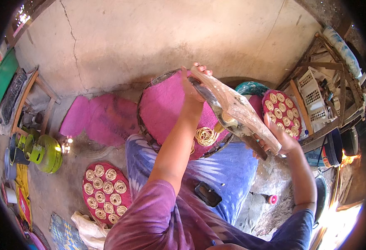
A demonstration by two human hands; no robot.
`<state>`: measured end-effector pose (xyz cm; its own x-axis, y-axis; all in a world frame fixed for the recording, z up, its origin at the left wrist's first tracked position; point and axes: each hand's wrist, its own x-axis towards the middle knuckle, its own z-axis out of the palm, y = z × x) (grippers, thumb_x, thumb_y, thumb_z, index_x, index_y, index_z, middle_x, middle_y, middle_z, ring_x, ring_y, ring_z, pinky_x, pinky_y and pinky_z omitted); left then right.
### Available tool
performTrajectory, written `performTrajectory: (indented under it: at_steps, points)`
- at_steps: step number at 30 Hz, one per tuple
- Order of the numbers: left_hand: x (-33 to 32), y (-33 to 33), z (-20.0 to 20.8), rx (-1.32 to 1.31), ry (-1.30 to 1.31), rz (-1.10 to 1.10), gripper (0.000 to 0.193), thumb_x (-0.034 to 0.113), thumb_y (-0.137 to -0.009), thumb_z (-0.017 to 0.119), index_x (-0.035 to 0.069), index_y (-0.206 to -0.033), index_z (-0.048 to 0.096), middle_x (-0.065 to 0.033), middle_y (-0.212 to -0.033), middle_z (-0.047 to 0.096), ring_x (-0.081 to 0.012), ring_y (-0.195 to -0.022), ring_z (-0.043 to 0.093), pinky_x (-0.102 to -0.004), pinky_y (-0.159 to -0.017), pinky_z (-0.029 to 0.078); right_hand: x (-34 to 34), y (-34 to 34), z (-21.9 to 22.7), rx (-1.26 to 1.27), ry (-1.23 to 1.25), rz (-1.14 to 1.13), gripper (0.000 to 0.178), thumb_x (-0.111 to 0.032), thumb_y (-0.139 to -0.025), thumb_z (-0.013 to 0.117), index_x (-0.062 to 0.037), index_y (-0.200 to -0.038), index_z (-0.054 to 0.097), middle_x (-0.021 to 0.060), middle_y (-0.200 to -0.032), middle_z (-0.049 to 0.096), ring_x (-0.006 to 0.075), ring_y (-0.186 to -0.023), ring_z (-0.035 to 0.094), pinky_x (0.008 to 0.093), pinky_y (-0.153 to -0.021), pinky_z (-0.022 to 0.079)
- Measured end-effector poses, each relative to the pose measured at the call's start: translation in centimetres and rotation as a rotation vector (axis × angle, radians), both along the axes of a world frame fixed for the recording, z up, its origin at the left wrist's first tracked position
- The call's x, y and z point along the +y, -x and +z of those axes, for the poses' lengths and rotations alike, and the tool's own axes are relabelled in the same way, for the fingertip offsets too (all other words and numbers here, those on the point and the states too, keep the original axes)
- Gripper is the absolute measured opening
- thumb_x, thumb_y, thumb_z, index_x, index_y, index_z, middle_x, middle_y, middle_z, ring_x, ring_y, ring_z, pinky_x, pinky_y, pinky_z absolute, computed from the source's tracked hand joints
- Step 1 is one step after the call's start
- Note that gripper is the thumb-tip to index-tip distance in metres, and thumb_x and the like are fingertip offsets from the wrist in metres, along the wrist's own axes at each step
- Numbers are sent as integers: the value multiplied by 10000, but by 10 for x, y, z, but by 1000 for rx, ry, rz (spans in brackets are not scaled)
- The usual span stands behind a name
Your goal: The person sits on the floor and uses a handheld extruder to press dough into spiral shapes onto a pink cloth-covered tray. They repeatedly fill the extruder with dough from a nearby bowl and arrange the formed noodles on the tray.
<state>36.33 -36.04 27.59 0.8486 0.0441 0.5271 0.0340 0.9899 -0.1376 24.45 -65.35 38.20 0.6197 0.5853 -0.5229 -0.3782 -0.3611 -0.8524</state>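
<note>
My left hand (194, 85) grips the upper end of a long, worn wooden tool (235, 102) that looks like two thick planks joined together. Around its lower right end, my right hand (282, 139) is closed. The tool slants over a round tray (166, 100) covered with pink cloth, which sits at my lap. Near the tray's close edge lies a pale yellow coil of thin strands (206, 136), with part of another beside it, half hidden by my left forearm. Something yellowish (219, 127) shows beneath the tool; I cannot make out what it is.
Round red-covered trays hold several strand coils, one at lower left (92, 210), another at right (283, 131). Pink cloths (104, 118) lie by the wall. A green gas cylinder (49, 154) stands left. A wooden rack (303, 106) stands right, with fire (349, 159) nearby. A phone (208, 193) rests on my lap.
</note>
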Motion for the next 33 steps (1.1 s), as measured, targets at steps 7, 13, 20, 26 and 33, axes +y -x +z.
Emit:
performTrajectory:
  at_steps: [7,13,20,26,33]
  points:
    - [13,3,-15,-78,107,91,140,238,-965,591,103,-1000,587,-31,-889,616,-203,-846,596,-324,-811,528,41,-45,-116,590,-862,183,788,-709,-947,274,-100,-1426,413,333,-952,611,330,-687,683,399,-525,584]
    - [40,-3,-22,-117,136,121,310,441,-973,546,136,-1018,582,-38,-907,624,-257,-912,605,-276,-498,494,38,-53,-141,699,-833,205,674,-572,-950,477,-122,-1448,412,349,-969,567,260,-604,634,317,-520,555]
    - [76,15,31,-198,-27,177,153,300,-994,507,179,-973,599,-13,-898,644,-185,-854,604,-369,-775,546,96,-28,-120,-1291,206,398,483,-349,-1014,450,-83,-1417,459,166,-1375,508,310,-1282,464,411,-1096,344]
    - [68,29,82,-147,-175,132,580,697,-922,433,141,-961,598,-59,-813,610,-232,-771,552,-359,-580,490,36,-55,-48,85,-236,412,712,-583,-966,441,-33,-1419,433,256,-1293,565,292,-1089,631,413,-930,504]
    - [-9,-20,25,380,-246,40,727,794,-884,306,123,-968,575,-86,-864,605,-279,-826,580,-315,-550,498,0,-37,11,22,182,94,893,-771,-901,339,-25,-1384,426,258,-1016,667,291,-805,696,372,-713,559]
